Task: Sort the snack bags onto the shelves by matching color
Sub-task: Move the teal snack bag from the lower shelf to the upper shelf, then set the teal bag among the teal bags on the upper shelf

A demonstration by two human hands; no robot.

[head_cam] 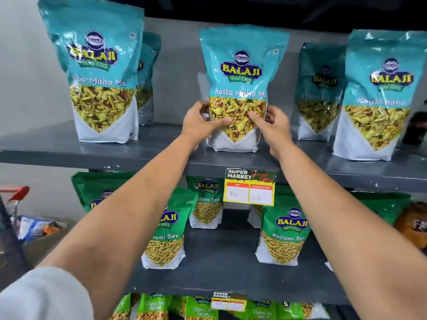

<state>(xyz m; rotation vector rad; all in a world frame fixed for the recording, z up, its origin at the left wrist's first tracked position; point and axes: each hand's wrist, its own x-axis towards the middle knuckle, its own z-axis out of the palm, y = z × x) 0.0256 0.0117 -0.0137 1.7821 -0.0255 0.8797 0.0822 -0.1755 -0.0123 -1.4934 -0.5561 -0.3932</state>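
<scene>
A teal snack bag stands upright in the middle of the upper grey shelf. My left hand grips its lower left side and my right hand grips its lower right side. More teal bags stand on the same shelf: one at the left with another behind it, and two at the right. The shelf below holds green bags, partly hidden by my forearms. The lowest shelf shows lighter green bags.
A yellow price tag hangs from the upper shelf's front edge. A cardboard box with mixed packets sits at the lower left beside a red-handled trolley. An orange packet lies at the far right.
</scene>
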